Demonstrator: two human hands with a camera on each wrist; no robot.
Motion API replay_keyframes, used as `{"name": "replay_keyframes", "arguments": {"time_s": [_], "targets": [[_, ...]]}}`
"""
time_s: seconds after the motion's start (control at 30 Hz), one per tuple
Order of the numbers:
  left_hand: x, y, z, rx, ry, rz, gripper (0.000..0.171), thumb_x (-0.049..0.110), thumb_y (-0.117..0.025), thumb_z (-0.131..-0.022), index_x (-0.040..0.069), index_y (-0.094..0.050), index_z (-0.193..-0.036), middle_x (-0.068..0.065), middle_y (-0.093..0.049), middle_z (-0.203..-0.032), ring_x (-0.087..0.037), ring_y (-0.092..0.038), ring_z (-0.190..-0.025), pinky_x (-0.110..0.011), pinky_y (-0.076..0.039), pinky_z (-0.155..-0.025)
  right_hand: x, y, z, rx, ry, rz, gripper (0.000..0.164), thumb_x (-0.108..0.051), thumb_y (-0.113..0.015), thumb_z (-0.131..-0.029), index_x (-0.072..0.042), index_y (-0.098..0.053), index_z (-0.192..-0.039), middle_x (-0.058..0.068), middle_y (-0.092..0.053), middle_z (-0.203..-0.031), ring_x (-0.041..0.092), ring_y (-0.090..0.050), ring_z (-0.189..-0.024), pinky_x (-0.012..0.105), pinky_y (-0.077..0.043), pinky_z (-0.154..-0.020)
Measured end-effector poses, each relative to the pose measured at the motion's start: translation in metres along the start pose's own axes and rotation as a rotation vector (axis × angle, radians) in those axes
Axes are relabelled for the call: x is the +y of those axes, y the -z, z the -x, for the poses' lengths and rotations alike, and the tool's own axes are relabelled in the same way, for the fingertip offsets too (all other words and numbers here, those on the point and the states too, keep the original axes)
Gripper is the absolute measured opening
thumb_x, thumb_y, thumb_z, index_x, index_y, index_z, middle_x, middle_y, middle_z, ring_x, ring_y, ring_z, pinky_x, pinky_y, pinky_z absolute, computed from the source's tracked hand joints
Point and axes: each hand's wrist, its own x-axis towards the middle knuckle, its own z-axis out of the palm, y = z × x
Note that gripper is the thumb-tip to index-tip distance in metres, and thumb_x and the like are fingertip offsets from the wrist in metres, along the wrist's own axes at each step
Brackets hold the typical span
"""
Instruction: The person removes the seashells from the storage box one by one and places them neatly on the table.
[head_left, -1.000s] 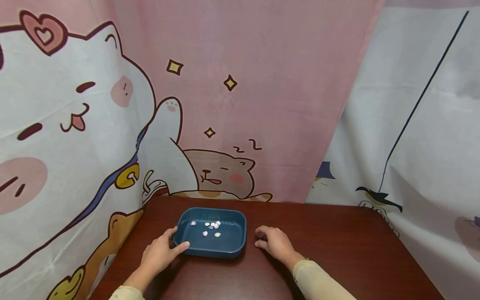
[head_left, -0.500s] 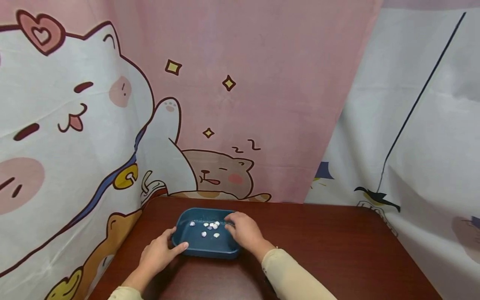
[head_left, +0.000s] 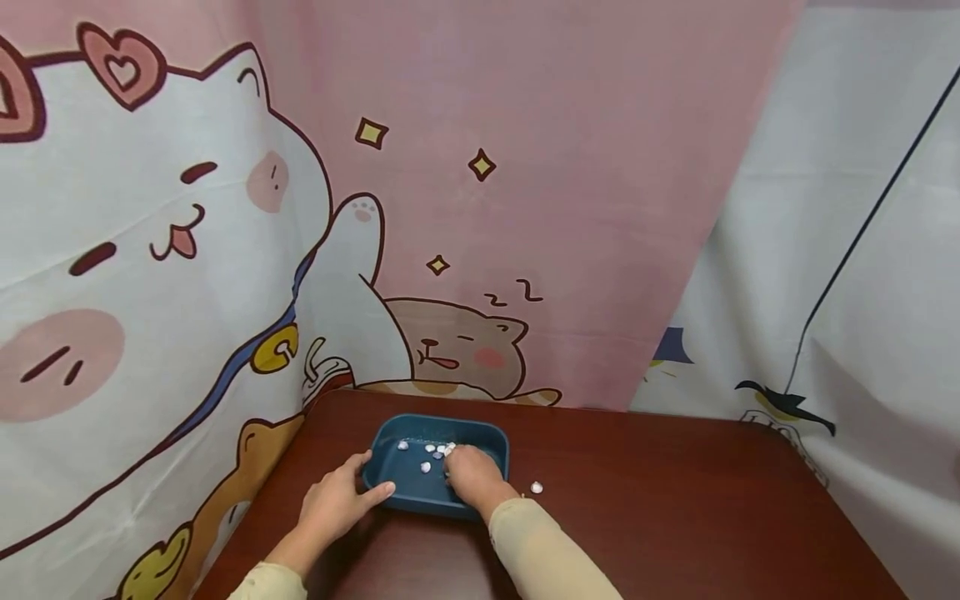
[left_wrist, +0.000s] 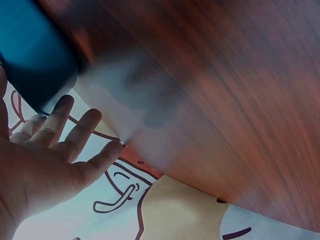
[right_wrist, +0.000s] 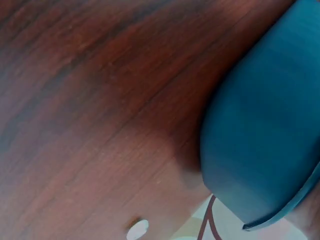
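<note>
Head view. Blue tray: stood on reddish-brown table, at six o'clock in view. Small white pieces: lay inside, mostly grouped toward the tray's twelve o'clock, with one out at ten. Loose white piece: lay on the table, at the tray's three o'clock. Left hand: rested at the tray's eight o'clock, thumb and fingers spread apart about the corner. Right hand: reached over the rim from four o'clock, beside the group; fingertips hidden, could not tell whether apart or pinching.
</note>
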Motion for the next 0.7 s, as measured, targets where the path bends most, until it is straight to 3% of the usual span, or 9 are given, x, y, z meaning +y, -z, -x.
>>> {"name": "replay_keyframes", "arguments": {"time_s": [0.07, 0.13, 0.27, 0.3, 0.57, 0.7], "targets": [[0.001, 0.0, 0.0, -0.002, 0.003, 0.0, 0.088, 0.062, -0.081, -0.088, 0.007, -0.056, -0.153, -0.019, -0.076, -0.128, -0.032, -0.074, -0.104, -0.066, -0.056, -0.091, 0.009, -0.012, -0.006, 0.017, 0.008, -0.044, 0.031, -0.006, -0.074, -0.092, -0.016, -0.07, -0.063, -0.004, -0.063, -0.071, 0.013, -0.053, -0.065, 0.029, -0.046, -0.061], [0.002, 0.001, -0.001, -0.003, 0.003, 0.001, 0.089, 0.062, -0.081, -0.088, 0.007, -0.055, -0.153, -0.02, -0.076, -0.128, -0.033, -0.074, -0.104, -0.066, -0.056, -0.091, 0.01, -0.011, -0.006, -0.001, -0.014, -0.111, 0.031, -0.002, -0.072, -0.09, -0.015, -0.069, -0.062, -0.004, -0.059, -0.068, 0.014, -0.051, -0.063, 0.029, -0.044, -0.06], [0.002, 0.001, -0.001, -0.006, 0.008, 0.0, 0.089, 0.062, -0.08, -0.088, 0.008, -0.055, -0.154, -0.02, -0.075, -0.13, -0.034, -0.073, -0.107, -0.068, -0.054, -0.093, 0.004, 0.005, 0.002, -0.059, -0.029, -0.156, 0.012, -0.001, -0.079, -0.088, -0.012, -0.079, -0.084, -0.003, -0.066, -0.075, 0.012, -0.056, -0.071, 0.03, -0.052, -0.069], [0.002, 0.001, -0.001, -0.006, 0.008, 0.0, 0.088, 0.061, -0.08, -0.089, 0.008, -0.055, -0.154, -0.02, -0.075, -0.13, -0.034, -0.073, -0.107, -0.069, -0.054, -0.093, -0.003, 0.018, 0.007, -0.087, -0.048, -0.167, 0.012, 0.001, -0.08, -0.086, -0.01, -0.079, -0.086, -0.001, -0.067, -0.074, 0.012, -0.056, -0.069, 0.03, -0.053, -0.069], [0.001, 0.0, 0.0, -0.006, 0.01, -0.008, 0.088, 0.061, -0.081, -0.088, 0.007, -0.055, -0.154, -0.019, -0.076, -0.127, -0.03, -0.073, -0.103, -0.067, -0.055, -0.092, 0.0, 0.022, 0.01, -0.117, 0.027, -0.031, 0.015, 0.001, -0.083, -0.085, -0.014, -0.081, -0.085, -0.004, -0.073, -0.082, 0.009, -0.058, -0.074, 0.027, -0.057, -0.074], [0.0, -0.001, 0.0, -0.003, 0.005, -0.01, 0.088, 0.061, -0.081, -0.088, 0.007, -0.055, -0.153, -0.019, -0.076, -0.127, -0.031, -0.073, -0.103, -0.068, -0.055, -0.093, -0.001, 0.023, 0.011, -0.182, 0.005, 0.011, 0.013, -0.003, -0.08, -0.091, -0.015, -0.081, -0.095, -0.003, -0.074, -0.092, 0.011, -0.059, -0.079, 0.03, -0.059, -0.083]]}}
